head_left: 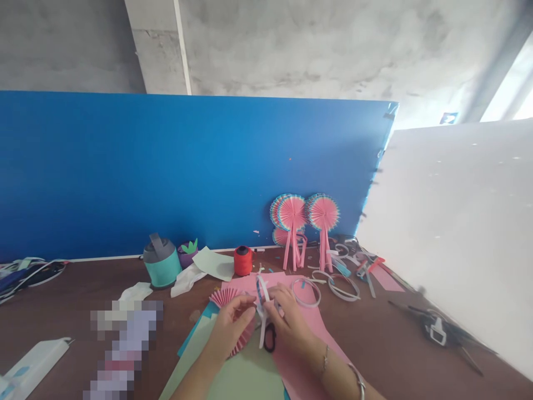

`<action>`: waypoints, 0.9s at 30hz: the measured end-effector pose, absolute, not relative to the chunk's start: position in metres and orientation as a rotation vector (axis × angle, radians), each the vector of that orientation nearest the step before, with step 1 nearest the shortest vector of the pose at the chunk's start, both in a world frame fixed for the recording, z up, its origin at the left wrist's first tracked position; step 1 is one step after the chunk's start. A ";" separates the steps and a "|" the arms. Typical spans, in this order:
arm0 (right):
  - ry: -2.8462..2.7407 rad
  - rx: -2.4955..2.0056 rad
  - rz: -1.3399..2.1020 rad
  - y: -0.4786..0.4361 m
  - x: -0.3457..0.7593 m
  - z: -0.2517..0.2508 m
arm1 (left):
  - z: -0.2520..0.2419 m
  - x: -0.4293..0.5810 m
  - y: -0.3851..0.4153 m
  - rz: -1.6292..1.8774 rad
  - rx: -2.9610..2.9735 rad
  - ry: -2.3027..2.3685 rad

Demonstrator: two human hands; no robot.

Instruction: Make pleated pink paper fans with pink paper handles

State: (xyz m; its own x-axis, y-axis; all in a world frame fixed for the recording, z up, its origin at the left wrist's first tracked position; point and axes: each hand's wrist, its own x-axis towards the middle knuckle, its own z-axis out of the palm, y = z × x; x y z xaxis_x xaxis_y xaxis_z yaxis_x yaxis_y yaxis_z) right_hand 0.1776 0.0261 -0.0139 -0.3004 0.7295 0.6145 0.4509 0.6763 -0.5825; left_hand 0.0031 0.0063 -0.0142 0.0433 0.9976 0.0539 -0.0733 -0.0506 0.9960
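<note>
My right hand [288, 312] is closed with its fingertips on a roll of white tape [261, 288], which stands on edge; a loose white strip [262, 332] hangs below it. My left hand [234, 325] is just left of the tape, thumb and forefinger curved with a small gap between them. Partly under that hand lies a pleated pink paper fan [225, 296], its middle hidden. Black-handled scissors [270, 338] lie below the tape, their blades mostly covered. Pink paper [306, 339] and pale green sheets [245, 375] are spread beneath both hands.
Several finished pink paper fans [292, 213] lean on the blue partition [187, 166]. Tape rings [306, 293] lie to the right, with a hot glue gun [435, 330] farther over. A red thread spool [242, 261], teal pot [162, 264] and white power strip [35, 366] stand around.
</note>
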 end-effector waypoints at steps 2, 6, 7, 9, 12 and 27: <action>-1.759 -0.977 0.643 0.026 0.177 -0.013 | -0.016 0.006 0.003 1.208 1.235 1.134; -1.507 -0.983 1.050 0.024 0.177 -0.008 | -0.019 0.013 -0.003 1.130 1.247 1.112; -1.476 -0.994 1.120 0.024 0.177 -0.008 | -0.020 0.013 -0.003 1.153 1.277 1.104; -1.431 -0.998 1.251 0.023 0.177 -0.008 | -0.023 0.014 -0.003 1.241 1.370 1.124; -1.391 -0.964 1.376 0.021 0.175 -0.010 | -0.024 0.012 -0.002 1.355 1.577 1.196; -2.031 -0.930 1.020 0.012 0.173 -0.011 | -0.017 0.005 -0.004 1.464 2.151 1.171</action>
